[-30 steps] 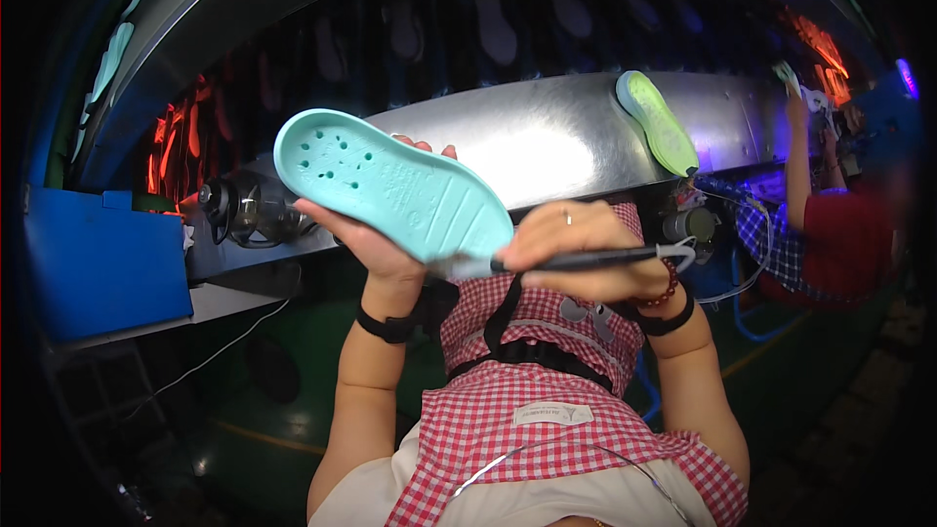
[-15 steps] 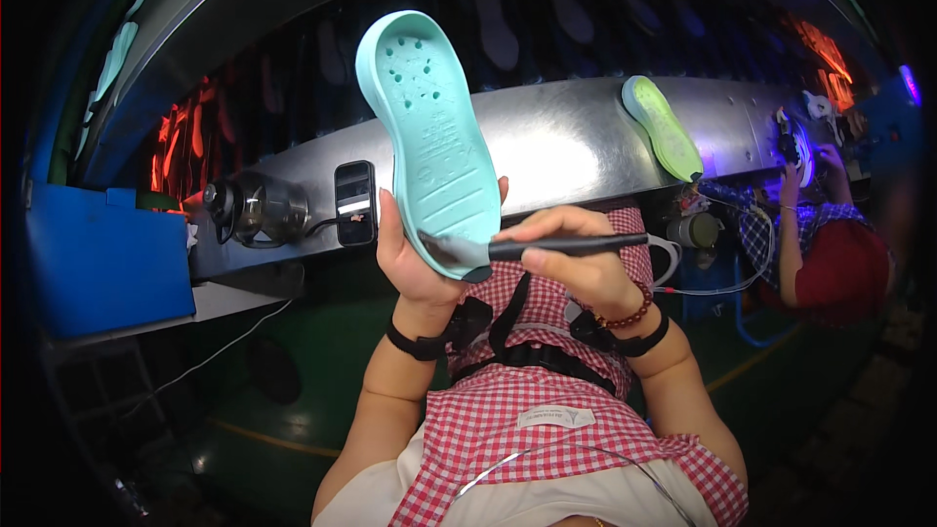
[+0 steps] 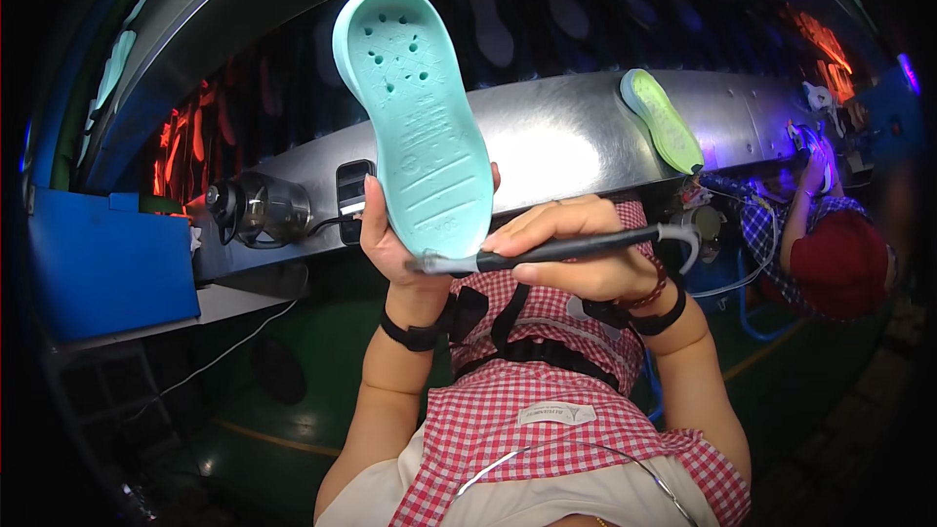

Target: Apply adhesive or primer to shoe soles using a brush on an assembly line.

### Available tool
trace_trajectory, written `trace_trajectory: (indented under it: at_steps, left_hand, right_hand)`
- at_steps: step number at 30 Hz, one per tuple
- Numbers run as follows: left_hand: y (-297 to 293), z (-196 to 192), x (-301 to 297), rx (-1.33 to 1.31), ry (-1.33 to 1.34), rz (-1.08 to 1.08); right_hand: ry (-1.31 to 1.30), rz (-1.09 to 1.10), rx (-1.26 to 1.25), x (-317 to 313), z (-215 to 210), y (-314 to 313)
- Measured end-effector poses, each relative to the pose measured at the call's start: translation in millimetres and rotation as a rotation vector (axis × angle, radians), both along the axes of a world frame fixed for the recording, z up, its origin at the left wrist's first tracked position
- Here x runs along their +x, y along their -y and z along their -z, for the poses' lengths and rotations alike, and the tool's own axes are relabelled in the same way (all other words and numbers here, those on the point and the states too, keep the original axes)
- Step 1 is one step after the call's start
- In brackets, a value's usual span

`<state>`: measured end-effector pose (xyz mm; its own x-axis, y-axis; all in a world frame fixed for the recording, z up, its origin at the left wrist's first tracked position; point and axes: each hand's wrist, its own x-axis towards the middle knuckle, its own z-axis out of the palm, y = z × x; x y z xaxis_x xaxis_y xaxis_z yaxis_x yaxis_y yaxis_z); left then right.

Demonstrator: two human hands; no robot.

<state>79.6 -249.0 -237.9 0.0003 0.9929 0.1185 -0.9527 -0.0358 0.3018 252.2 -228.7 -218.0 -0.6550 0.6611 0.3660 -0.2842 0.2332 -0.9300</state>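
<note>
A turquoise shoe sole (image 3: 434,151) is held up in my left hand (image 3: 387,239), thumb along its left edge and fingertips showing at its right edge. Small holes dot the sole's far end; ridges cross the near half. My right hand (image 3: 586,244) grips a black-handled brush (image 3: 571,246), with a pale tube (image 3: 683,236) at the handle's rear. The brush's tip lies across the sole's near end, close to my left palm, and looks blurred. Whether the bristles touch the sole there, I cannot tell.
Across the metal bench (image 3: 547,151) lies a yellow-green sole (image 3: 664,122). A glass jug (image 3: 268,213), a phone (image 3: 354,197) and a blue box (image 3: 112,263) are at left. Dark racks with soles run behind. Another person (image 3: 839,254) works at far right.
The sole has shifted up and slightly left in view. The brush has swung from the sole's near part to its near-left edge, and its rear tube now shows more.
</note>
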Motion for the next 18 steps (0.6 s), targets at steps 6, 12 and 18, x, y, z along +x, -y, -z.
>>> trace_trajectory:
  at_steps: [6, 12, 18]
  left_hand:
    - [-1, 0, -11, -0.037, -0.225, 0.016]
    - [-6, -10, -16, 0.012, -0.179, 0.061]
    - [-7, -10, -30, -0.175, -0.185, 0.372]
  right_hand:
    - [0.138, -0.032, 0.088, 11, -6, -20]
    - [0.110, -0.025, 0.080, 10, -6, -10]
    - [0.122, -0.025, 0.271, 18, -19, -16]
